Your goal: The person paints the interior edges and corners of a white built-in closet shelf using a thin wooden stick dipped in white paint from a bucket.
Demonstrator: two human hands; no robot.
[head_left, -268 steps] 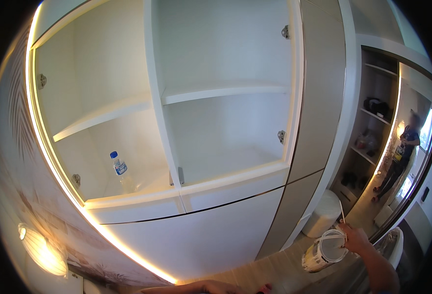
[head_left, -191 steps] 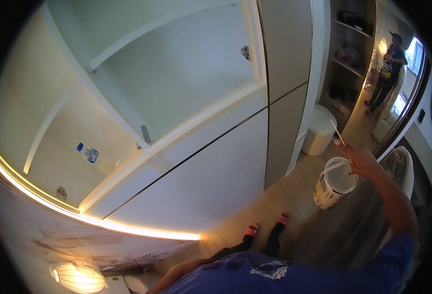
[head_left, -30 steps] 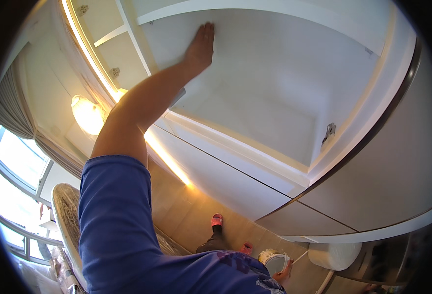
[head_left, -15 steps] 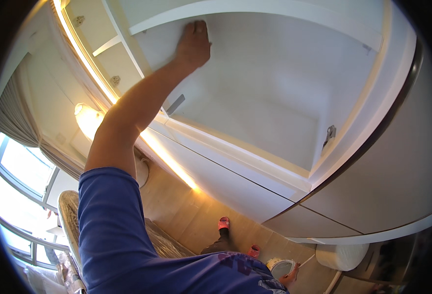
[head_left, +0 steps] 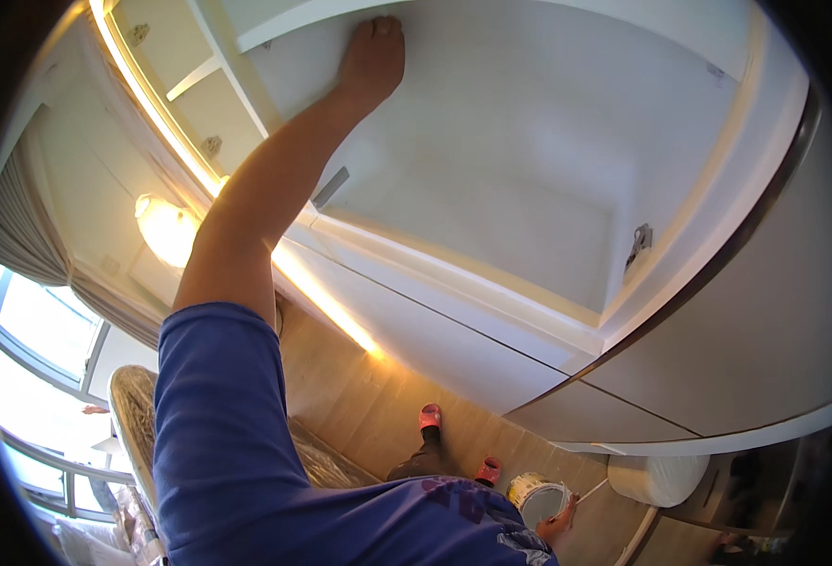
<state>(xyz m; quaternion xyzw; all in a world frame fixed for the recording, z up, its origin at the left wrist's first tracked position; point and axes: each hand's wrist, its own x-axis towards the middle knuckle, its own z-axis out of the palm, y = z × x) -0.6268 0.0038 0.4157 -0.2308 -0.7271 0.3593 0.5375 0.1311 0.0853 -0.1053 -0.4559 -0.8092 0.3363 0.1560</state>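
Grip of the left hand [head_left: 374,61] is curled, high inside the open white cabinet [head_left: 510,132], knuckles showing; the fingertips and palm are turned away, so I cannot tell whether they pinch anything or press on the panel. Down at lower right, the right hand [head_left: 555,524] looks closed at the rim of the bucket [head_left: 526,490], partly covered by the shirt [head_left: 237,434], and whether the fingers wrap the rim or the handle is hard to make out. One end of a thin pale stick [head_left: 593,491] meets those fingers. The bucket is round, pale and smeary, with yellowish marks; its contents are unclear. A shelf [head_left: 288,24] above the left hand is cut off by the top edge. The cabinet's panels are smooth and faintly glossy, with a metal hinge [head_left: 639,243] at the right. Below, the floor [head_left: 359,387] has wood-like planks, near reddish rounded sandals [head_left: 430,415], and a bulky white roll [head_left: 661,478] fades into shadow
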